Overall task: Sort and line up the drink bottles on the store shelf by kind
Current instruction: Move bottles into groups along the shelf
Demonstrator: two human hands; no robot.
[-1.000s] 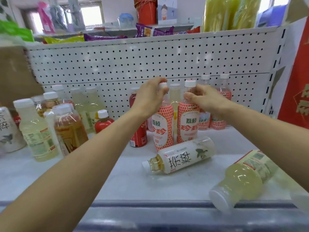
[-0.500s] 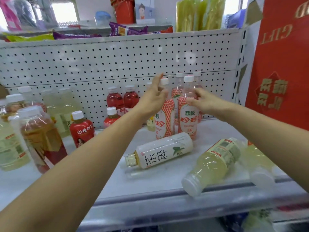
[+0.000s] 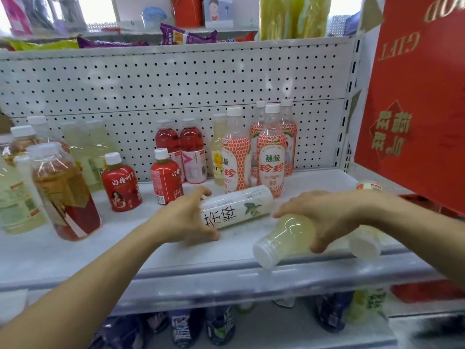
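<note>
You have only one view, the wide-angle camera worn on your head, which sits close before the shelf (image 3: 120,250) and faces forward and down across it, so your forearms (image 3: 83,293) reach in from the lower left corner and the right edge and the pegboard back panel (image 3: 176,79) spans the frame above.

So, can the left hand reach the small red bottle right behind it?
Probably yes: the small red bottle stands just beyond the left hand, nothing between, though it grips the white bottle.

Left hand (image 3: 183,220) hides white tea bottle (image 3: 236,210) cap; lower-shelf bottles (image 3: 186,328) blurred.
</note>
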